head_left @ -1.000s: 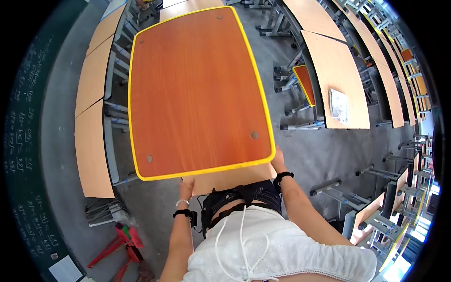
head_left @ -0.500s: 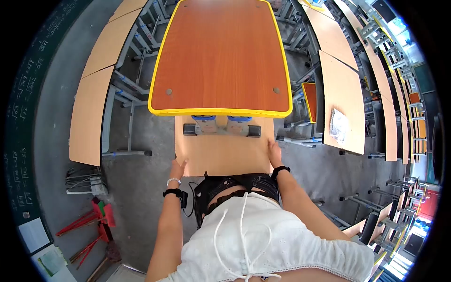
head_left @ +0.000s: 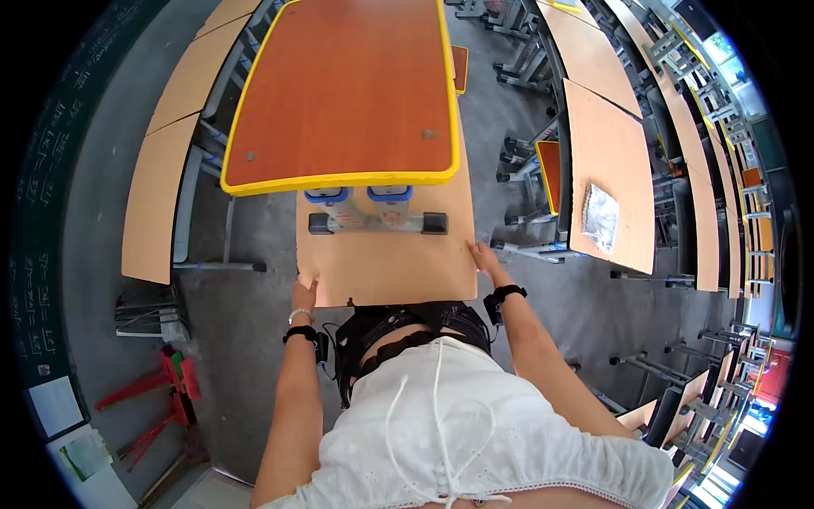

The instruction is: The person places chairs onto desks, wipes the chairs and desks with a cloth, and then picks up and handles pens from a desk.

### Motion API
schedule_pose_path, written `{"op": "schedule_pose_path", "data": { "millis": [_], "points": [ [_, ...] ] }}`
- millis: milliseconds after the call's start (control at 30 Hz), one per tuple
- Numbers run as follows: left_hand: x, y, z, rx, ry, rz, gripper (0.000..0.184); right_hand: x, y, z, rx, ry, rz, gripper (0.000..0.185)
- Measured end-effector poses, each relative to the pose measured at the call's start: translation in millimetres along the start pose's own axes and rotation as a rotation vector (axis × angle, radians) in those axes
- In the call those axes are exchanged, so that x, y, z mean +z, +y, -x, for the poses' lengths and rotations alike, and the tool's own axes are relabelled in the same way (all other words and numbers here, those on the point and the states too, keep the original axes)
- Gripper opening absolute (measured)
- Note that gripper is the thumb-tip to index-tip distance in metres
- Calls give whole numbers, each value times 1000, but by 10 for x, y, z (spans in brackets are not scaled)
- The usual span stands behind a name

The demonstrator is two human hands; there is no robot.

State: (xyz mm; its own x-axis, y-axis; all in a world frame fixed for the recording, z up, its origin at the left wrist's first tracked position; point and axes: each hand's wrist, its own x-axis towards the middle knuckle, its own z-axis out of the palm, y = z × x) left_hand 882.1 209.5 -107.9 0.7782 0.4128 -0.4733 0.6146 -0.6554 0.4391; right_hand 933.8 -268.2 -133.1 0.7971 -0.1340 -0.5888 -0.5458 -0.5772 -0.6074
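Observation:
A light wooden desk [head_left: 386, 276] is in front of my body, its near edge at my waist. My left hand [head_left: 305, 293] grips its left edge near the corner, thumb on top. On the right edge, my right hand [head_left: 485, 258] has its thumb on top and the other fingers mostly hidden. A chair with grey legs and blue collars stands on the desk, its foot bar [head_left: 377, 224] resting on the top. The chair's orange-brown, yellow-edged board [head_left: 348, 93] is uppermost and hides the far part of the desk.
Rows of desks stand to the left [head_left: 161, 199] and right [head_left: 615, 136]. A silvery packet [head_left: 600, 218] lies on a right desk, with a yellow-edged seat [head_left: 549, 176] beside it. Red-framed items [head_left: 174, 382] lie at the lower left, near a chalkboard [head_left: 38, 220].
Since a second ago, the chair's foot bar and more of the desktop have come into view. In the latest half second, desk, chair and both hands have shifted slightly left in view, hands still gripping.

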Motion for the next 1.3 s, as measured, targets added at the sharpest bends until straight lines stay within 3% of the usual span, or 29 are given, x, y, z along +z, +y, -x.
{"op": "schedule_pose_path", "data": {
  "millis": [33, 100, 167, 233, 333, 400, 500, 533, 633, 700, 767, 833, 933, 1033, 1133, 1233, 1300],
  "points": [
    [19, 9, 2, 11, 21, -9, 66, -65, 50, -57, 49, -83, -77, 47],
    [43, 183, 157, -42, 114, -36, 71, -171, 800, -557, -68, 180, -1, 43],
    [86, 184, 316, -58, 168, -140, 76, -804, 586, -182, -248, 470, 81, 34],
    [182, 94, 417, -18, 176, -318, 80, -1368, 555, -65, -236, 719, 135, 28],
    [237, 69, 792, 59, 169, -294, 73, -2100, 806, -47, -195, 970, 289, 34],
    [292, 42, 1037, 30, 144, -216, 69, -2441, 951, -30, -62, 967, 373, 46],
    [520, -128, 1324, -101, 29, -106, 66, -2592, 1460, -245, -30, 956, 565, 52],
    [605, -216, 1406, -116, -26, -114, 65, -2666, 1871, -504, -34, 689, 393, 56],
    [739, -55, 1785, -252, -178, -8, 64, -2588, 1390, -144, 31, 681, 554, 53],
    [1030, -447, 1838, -179, -194, 76, 64, -2517, 1153, -28, 125, 710, 783, 27],
    [1152, -518, 1966, -167, -261, 100, 64, -2524, 1237, -87, 95, 722, 849, 21],
    [921, -324, 1994, -193, -370, 38, 65, -2601, 1262, -154, 87, 700, 809, 20],
    [813, -293, 1897, -377, -512, 196, 64, -2565, 1246, -58, 71, 611, 714, 23],
    [784, -315, 1848, -387, -520, 200, 59, -2372, 1178, 75, -67, 525, 617, 27],
    [984, -598, 1728, -30, -315, -150, 52, -1922, 1117, 186, -160, 387, 478, 33],
    [933, -547, 1702, -40, -333, 149, 47, -1328, 972, 502, -287, 247, 288, 22],
    [851, -439, 1740, 157, -245, 52, 46, -994, 444, 1016, -356, 213, 175, 23]
  ]
}}
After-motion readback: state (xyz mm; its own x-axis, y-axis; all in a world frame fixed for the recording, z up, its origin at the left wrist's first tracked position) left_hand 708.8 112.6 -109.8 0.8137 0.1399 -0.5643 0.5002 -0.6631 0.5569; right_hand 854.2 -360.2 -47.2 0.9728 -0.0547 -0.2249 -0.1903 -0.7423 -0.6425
